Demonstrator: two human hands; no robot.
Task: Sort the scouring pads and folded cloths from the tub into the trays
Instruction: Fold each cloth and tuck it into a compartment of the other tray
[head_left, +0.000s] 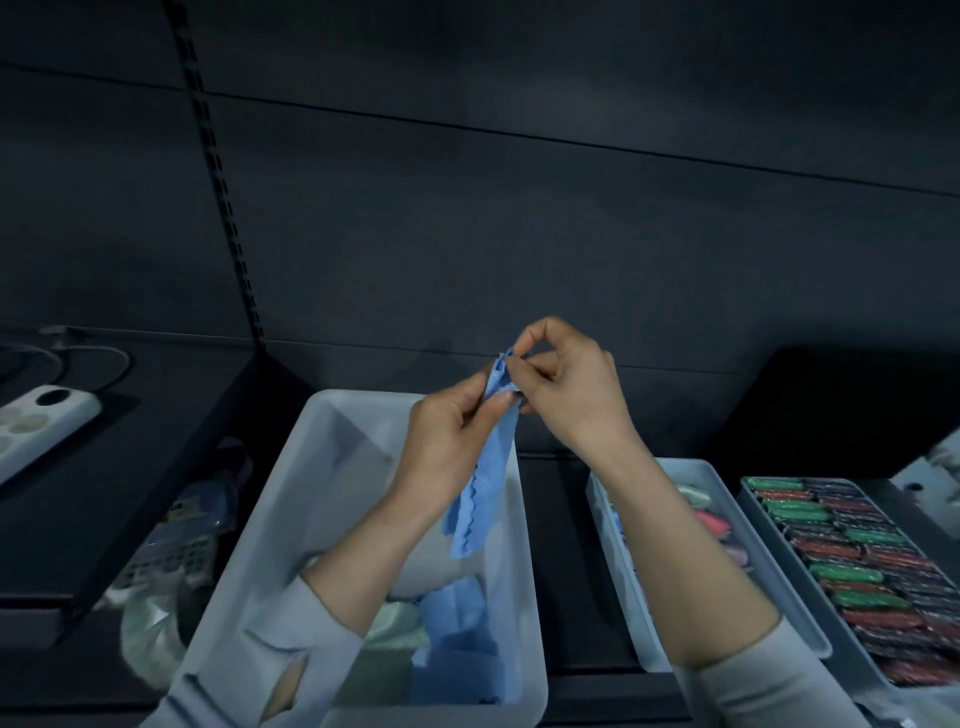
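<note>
Both hands, left hand (449, 434) and right hand (566, 387), pinch the blue cloth (480, 486) hanging lengthwise over the tub (291, 499); the cloth tray (618, 519) lies right, nearer the right hand.

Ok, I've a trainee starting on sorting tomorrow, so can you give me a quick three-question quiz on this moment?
1. True or false: both hands pinch the blue cloth.
2. The cloth hangs above: A) the tub B) the narrow tray C) the tray of red and green pads.
3. Which hand holds the cloth's top corner?

Key: 1 true. 2 A. 3 the right hand; the left hand pinches just below.
</note>
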